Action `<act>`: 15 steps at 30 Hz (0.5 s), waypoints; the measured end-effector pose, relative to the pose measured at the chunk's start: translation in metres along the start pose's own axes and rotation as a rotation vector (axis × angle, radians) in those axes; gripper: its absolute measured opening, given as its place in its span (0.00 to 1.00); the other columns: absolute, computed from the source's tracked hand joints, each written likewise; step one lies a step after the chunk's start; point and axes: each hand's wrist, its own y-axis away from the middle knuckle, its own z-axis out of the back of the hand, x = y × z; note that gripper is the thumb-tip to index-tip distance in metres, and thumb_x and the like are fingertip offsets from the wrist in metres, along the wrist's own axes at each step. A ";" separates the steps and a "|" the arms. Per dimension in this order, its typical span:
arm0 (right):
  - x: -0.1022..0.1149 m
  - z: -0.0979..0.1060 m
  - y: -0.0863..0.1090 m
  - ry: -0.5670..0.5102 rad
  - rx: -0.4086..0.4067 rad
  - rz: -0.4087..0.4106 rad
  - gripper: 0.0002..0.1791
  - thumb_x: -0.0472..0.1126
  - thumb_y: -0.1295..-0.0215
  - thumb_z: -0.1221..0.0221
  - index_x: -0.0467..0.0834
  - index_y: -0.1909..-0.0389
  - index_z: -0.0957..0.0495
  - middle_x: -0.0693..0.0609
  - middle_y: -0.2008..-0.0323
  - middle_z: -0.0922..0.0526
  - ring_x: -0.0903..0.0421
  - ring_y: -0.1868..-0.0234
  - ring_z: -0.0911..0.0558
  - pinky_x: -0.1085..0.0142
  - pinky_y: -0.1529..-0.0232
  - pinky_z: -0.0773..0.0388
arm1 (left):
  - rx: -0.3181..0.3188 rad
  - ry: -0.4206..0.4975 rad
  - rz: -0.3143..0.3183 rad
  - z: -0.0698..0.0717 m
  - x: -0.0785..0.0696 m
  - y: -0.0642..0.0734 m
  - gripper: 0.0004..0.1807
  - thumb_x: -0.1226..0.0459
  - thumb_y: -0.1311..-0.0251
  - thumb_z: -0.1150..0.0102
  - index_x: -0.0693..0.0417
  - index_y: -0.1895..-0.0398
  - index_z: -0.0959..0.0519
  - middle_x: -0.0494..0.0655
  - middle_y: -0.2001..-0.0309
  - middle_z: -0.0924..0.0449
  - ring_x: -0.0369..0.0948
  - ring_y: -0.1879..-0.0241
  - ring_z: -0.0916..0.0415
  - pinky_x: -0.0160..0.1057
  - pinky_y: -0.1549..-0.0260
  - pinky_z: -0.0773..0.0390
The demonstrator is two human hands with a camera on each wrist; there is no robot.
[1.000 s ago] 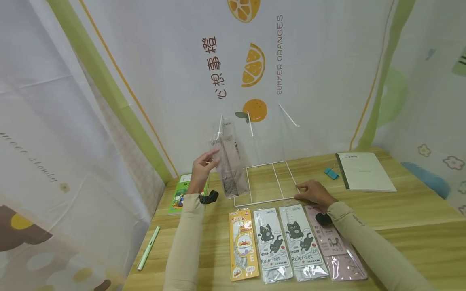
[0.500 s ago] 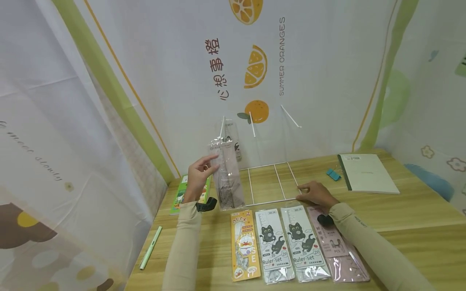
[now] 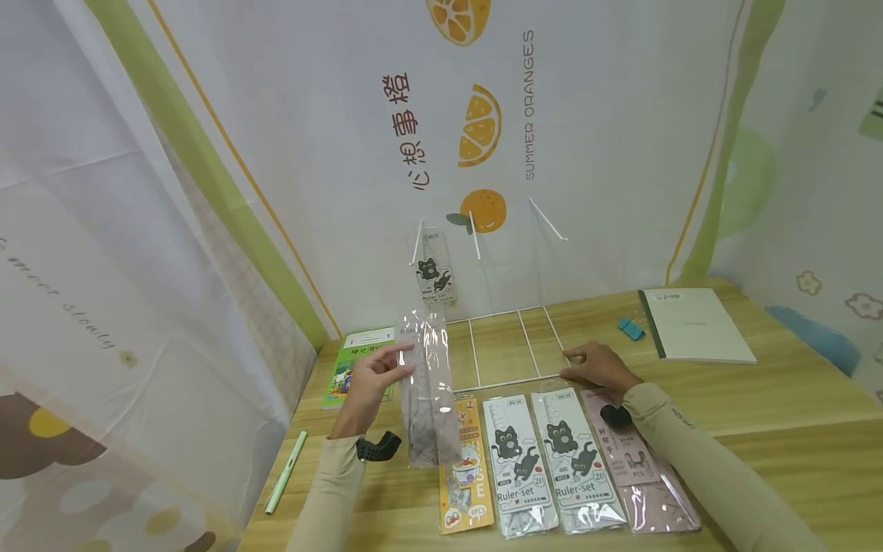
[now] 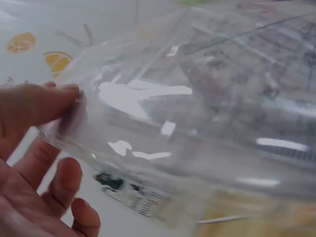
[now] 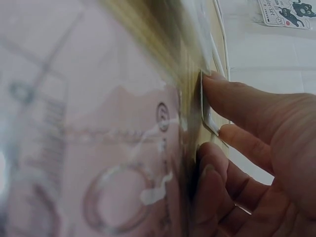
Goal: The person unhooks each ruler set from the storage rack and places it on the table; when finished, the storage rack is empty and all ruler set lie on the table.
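Note:
My left hand [image 3: 372, 383] pinches the left edge of a clear-wrapped pinkish ruler set [image 3: 429, 406], held above the table in front of the rack. In the left wrist view its shiny wrapper [image 4: 143, 118] fills much of the picture, with thumb and finger on its edge. My right hand [image 3: 599, 366] grips the near right corner of a white wire rack [image 3: 500, 380]; in the right wrist view thumb and fingers close round the wire [image 5: 210, 123]. A black-cat ruler set [image 3: 434, 272] hangs on the rack's left hook. The middle hook [image 3: 474, 236] and right hook [image 3: 548, 219] carry nothing.
Along the front lie an orange duck pack [image 3: 474, 491], two cat ruler sets [image 3: 520, 468] and a pink pack [image 3: 641, 468]. A green book [image 3: 341, 376] and pale green pen [image 3: 286, 471] lie left; a teal clip [image 3: 631, 329] and notebook [image 3: 700, 326] lie right.
My left hand has drawn the pinkish ruler set down and toward me, away from the left hook, uncovering the cat ruler set hanging there. The right hand has stayed at the rack's corner.

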 end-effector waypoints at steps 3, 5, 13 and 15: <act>0.000 0.000 0.000 0.021 0.002 0.013 0.34 0.49 0.42 0.28 0.34 0.40 0.22 0.28 0.43 0.21 0.34 0.45 0.20 0.44 0.46 0.22 | -0.011 -0.006 0.144 0.002 0.018 0.021 0.22 0.71 0.43 0.31 0.64 0.44 0.19 0.40 0.68 0.25 0.37 0.62 0.33 0.36 0.57 0.24; 0.000 0.001 0.000 0.036 -0.001 0.030 0.33 0.49 0.42 0.28 0.34 0.40 0.22 0.28 0.44 0.20 0.35 0.47 0.19 0.44 0.48 0.21 | -0.014 -0.026 0.228 0.004 0.030 0.032 0.21 0.72 0.43 0.32 0.64 0.44 0.19 0.40 0.67 0.21 0.37 0.62 0.32 0.35 0.58 0.25; 0.001 0.002 0.001 0.053 -0.007 0.064 0.32 0.48 0.41 0.29 0.33 0.41 0.21 0.28 0.45 0.20 0.32 0.46 0.20 0.43 0.47 0.21 | -0.012 -0.088 0.417 0.014 0.063 0.063 0.23 0.74 0.48 0.30 0.66 0.46 0.20 0.47 0.65 0.16 0.40 0.66 0.19 0.35 0.66 0.18; 0.001 0.002 0.002 0.057 -0.007 0.076 0.33 0.48 0.42 0.29 0.32 0.41 0.22 0.27 0.45 0.20 0.31 0.46 0.20 0.42 0.48 0.22 | -0.020 -0.091 0.424 0.014 0.069 0.066 0.23 0.75 0.49 0.30 0.68 0.47 0.20 0.48 0.66 0.15 0.41 0.68 0.18 0.36 0.69 0.17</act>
